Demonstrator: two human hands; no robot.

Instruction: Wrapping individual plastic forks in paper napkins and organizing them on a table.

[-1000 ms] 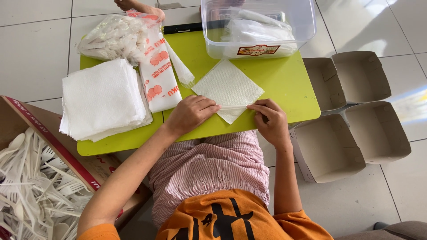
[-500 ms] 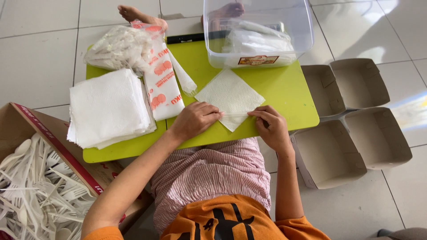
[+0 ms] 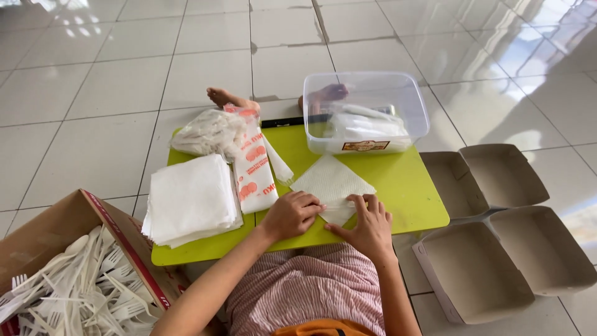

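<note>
Our left hand and right hand press flat, fingers spread, on the near corner of a white napkin lying on the green tabletop, beside the napkin stack.

Glossy white ceramic floor tiles with grey grout lines, bright daylight glare across the far right tiles, low lime-green rectangular plastic table standing directly on the floor
</note>
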